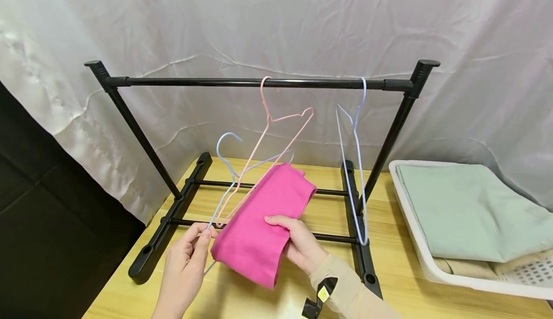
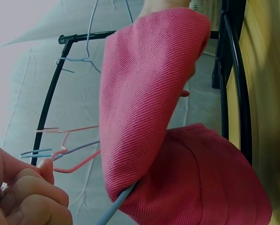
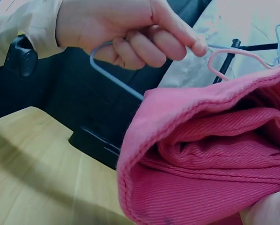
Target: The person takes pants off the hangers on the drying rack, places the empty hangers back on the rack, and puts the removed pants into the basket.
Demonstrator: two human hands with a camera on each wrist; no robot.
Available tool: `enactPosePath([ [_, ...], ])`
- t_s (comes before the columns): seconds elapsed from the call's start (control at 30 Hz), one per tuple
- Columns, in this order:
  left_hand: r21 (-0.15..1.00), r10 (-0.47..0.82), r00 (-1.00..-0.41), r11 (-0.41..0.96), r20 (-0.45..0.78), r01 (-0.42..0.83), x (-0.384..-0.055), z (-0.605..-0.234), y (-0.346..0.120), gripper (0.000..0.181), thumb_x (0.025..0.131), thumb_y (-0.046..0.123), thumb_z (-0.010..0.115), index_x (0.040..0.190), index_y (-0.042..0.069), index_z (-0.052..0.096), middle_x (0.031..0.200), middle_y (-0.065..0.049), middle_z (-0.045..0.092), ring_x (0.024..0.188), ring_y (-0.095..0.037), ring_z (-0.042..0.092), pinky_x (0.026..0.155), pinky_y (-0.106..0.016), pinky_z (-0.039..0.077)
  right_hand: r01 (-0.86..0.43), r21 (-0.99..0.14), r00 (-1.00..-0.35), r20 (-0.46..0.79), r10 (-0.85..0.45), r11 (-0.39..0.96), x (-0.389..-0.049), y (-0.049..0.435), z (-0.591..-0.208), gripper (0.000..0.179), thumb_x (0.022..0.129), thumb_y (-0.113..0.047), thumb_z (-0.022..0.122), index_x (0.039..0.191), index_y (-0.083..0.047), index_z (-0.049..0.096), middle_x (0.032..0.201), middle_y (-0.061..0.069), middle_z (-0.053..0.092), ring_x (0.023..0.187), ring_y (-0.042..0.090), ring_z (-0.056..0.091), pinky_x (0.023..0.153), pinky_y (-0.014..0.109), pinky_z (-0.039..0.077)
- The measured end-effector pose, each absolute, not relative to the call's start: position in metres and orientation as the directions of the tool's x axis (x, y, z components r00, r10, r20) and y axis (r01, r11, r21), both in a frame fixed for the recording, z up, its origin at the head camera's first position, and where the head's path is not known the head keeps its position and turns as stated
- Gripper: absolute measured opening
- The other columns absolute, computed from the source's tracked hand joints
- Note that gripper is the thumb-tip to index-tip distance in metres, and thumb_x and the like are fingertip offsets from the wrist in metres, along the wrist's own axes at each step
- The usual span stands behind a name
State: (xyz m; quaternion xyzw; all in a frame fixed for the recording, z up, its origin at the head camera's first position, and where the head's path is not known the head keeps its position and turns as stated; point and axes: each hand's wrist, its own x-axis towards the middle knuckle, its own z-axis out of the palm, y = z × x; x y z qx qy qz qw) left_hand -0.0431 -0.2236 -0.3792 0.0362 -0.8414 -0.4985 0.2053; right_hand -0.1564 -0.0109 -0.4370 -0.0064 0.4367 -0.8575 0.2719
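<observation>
In the head view a folded pink cloth [image 1: 263,227] hangs over the bar of a blue wire hanger [image 1: 222,199]. My left hand [image 1: 187,261] pinches this hanger at its left end. My right hand [image 1: 300,242] grips the cloth, its thumb on the front face and the other fingers behind. In the left wrist view the blue bar passes inside the fold of the pink cloth [image 2: 144,98]. From the right wrist, layered hems of the cloth [image 3: 201,154] show, with the left hand [image 3: 135,37] at the hanger's end.
A black rack [image 1: 242,82] stands on the wooden table [image 1: 402,256]. From its rail hang a pink hanger [image 1: 264,122], just behind the cloth, and another blue hanger [image 1: 359,155]. At right, a white basket [image 1: 425,261] holds folded green cloth [image 1: 466,208] and beige cloth [image 1: 466,267].
</observation>
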Motion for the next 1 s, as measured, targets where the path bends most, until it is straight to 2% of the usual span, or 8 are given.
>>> enactPosePath([
  [0.4,0.887,-0.295,-0.934,0.459,0.201,0.046,-0.052,-0.385,-0.230,0.023,0.114,0.024,0.054,0.104,0.012,0.071,0.059,0.006,0.039,0.051,-0.007,0.040,0.049,-0.030,0.037,0.474,-0.742,-0.827,-0.189,-0.530,-0.474,-0.153,-0.012,-0.432,0.045,0.094,-0.004,0.067,0.132,-0.002,0.043,0.124,0.006,0.066,0.112,0.019,0.074,0.101,0.036,0.061],
  [0.6,0.927,-0.300,-0.944,0.374,0.136,0.015,-0.057,-0.390,-0.236,0.024,0.115,0.023,0.053,0.107,0.007,0.069,0.057,0.005,0.038,0.049,-0.007,0.038,0.048,-0.030,0.038,0.479,-0.736,-0.818,-0.178,-0.546,-0.478,-0.150,-0.011,-0.433,0.040,0.094,-0.005,0.067,0.128,-0.003,0.047,0.121,0.004,0.068,0.110,0.018,0.074,0.100,0.035,0.061],
  [0.77,0.960,-0.298,-0.952,0.280,0.071,-0.016,-0.061,-0.398,-0.243,0.024,0.115,0.021,0.051,0.110,0.002,0.065,0.054,0.005,0.035,0.044,-0.006,0.032,0.041,-0.026,0.033,0.484,-0.732,-0.813,-0.172,-0.557,-0.480,-0.148,-0.008,-0.431,0.039,0.094,-0.003,0.067,0.127,-0.004,0.047,0.121,0.004,0.069,0.109,0.018,0.075,0.100,0.036,0.062],
  [0.87,0.978,-0.289,-0.957,0.205,0.017,-0.045,-0.063,-0.402,-0.247,0.024,0.116,0.021,0.050,0.110,0.002,0.063,0.054,0.005,0.034,0.043,-0.005,0.029,0.038,-0.021,0.029,0.485,-0.731,-0.810,-0.167,-0.563,-0.481,-0.147,-0.006,-0.430,0.041,0.093,-0.003,0.068,0.127,-0.005,0.045,0.121,0.004,0.068,0.107,0.019,0.076,0.099,0.037,0.063],
  [1.0,0.985,-0.277,-0.959,0.141,-0.054,-0.096,-0.065,-0.407,-0.251,0.022,0.116,0.021,0.049,0.106,0.008,0.063,0.056,0.006,0.034,0.043,-0.005,0.029,0.039,-0.019,0.026,0.487,-0.736,-0.797,-0.154,-0.584,-0.470,-0.144,-0.002,-0.428,0.038,0.093,-0.004,0.067,0.125,-0.006,0.047,0.118,0.002,0.070,0.106,0.018,0.076,0.098,0.036,0.063],
])
